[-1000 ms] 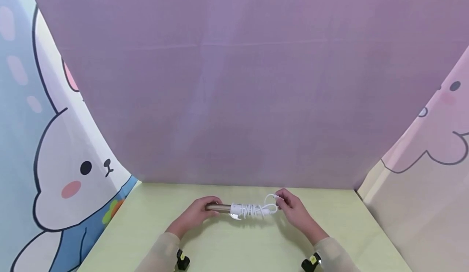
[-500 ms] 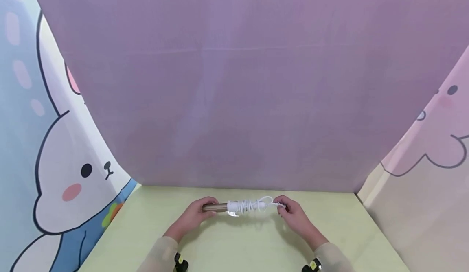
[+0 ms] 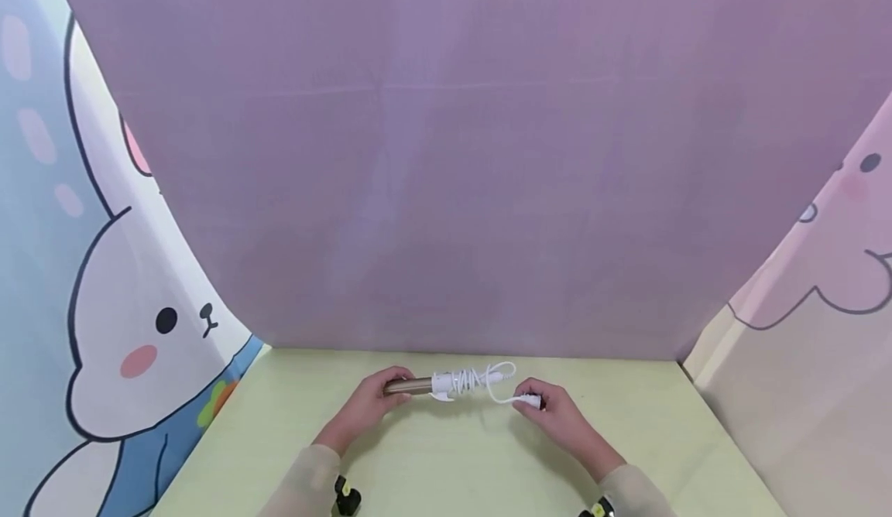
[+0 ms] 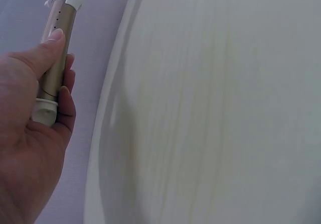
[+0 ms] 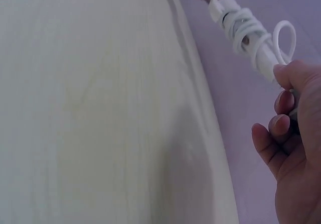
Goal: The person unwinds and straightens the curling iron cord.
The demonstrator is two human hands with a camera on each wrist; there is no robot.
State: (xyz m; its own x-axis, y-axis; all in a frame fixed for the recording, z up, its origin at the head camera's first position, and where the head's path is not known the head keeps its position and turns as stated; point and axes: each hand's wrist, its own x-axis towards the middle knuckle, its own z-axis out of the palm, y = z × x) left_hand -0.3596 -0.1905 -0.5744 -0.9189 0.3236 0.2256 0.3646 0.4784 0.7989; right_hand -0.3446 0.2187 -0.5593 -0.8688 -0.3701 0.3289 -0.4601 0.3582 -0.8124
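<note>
Left hand (image 3: 369, 407) grips unlabelled curling iron (image 3: 446, 384).

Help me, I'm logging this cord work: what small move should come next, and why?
Probably the right hand draws the plug farther out, freeing another turn: white cord lies coiled round the curling iron, gripped by the left hand.
</note>
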